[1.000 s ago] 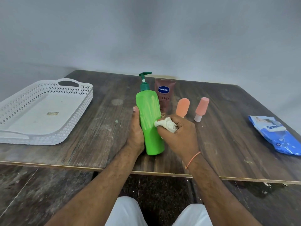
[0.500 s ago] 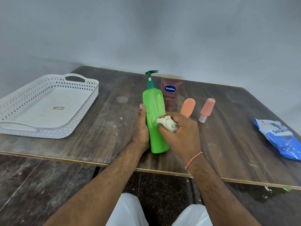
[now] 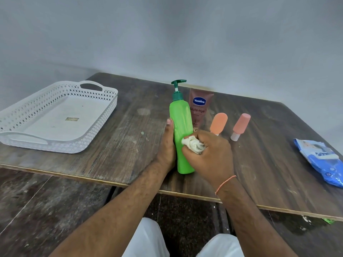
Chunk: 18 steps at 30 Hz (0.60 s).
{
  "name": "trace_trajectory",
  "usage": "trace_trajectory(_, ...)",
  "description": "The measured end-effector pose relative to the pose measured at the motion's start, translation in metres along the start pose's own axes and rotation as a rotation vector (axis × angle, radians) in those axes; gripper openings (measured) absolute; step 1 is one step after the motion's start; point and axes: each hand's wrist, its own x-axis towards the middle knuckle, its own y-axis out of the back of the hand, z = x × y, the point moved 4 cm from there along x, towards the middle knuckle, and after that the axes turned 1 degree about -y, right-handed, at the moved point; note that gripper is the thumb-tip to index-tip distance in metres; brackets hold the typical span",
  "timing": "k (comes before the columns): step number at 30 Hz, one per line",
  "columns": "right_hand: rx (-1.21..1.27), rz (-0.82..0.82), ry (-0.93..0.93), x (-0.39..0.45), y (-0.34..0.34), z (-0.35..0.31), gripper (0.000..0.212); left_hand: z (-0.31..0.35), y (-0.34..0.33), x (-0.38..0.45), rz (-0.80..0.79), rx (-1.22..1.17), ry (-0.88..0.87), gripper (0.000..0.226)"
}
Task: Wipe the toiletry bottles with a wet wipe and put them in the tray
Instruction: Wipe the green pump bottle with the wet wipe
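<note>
A person seated at a worn wooden bench cleans a green pump bottle, which stands upright near the front edge, its long axis vertical. The left hand wraps around the bottle's left side, steadying it, while the right hand clenches a crumpled wet wipe and presses it against the lower right of the bottle. The white lattice tray sits empty well to the left, on the left hand's side, so that hand looks better placed to carry the bottle across. A Vaseline tube and two small peach bottles wait behind; a blue wipe packet lies far right.
</note>
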Motion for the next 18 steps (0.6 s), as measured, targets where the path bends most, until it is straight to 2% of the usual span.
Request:
trace_trajectory(3,0.057,-0.012,0.033,0.002,-0.001,-0.002,0.009,0.001,-0.002,-0.001,-0.028,-0.02,-0.021,0.078)
trace_trajectory(6,0.009,-0.064,0.088,-0.001,-0.001,-0.006,0.011,-0.002,-0.001,-0.001,-0.012,-0.049,0.004,0.084)
trace_trajectory(11,-0.094,-0.062,0.227,-0.001,-0.002,-0.022,0.017,-0.004,0.002,0.0,-0.025,-0.09,0.052,0.075)
trace_trajectory(14,-0.109,-0.007,0.191,0.003,-0.004,-0.022,0.02,0.0,0.001,-0.001,-0.004,-0.058,-0.003,0.066)
trace_trajectory(18,-0.117,-0.014,0.19,0.001,-0.005,-0.022,0.019,0.0,0.0,-0.005,-0.039,-0.037,0.006,0.07)
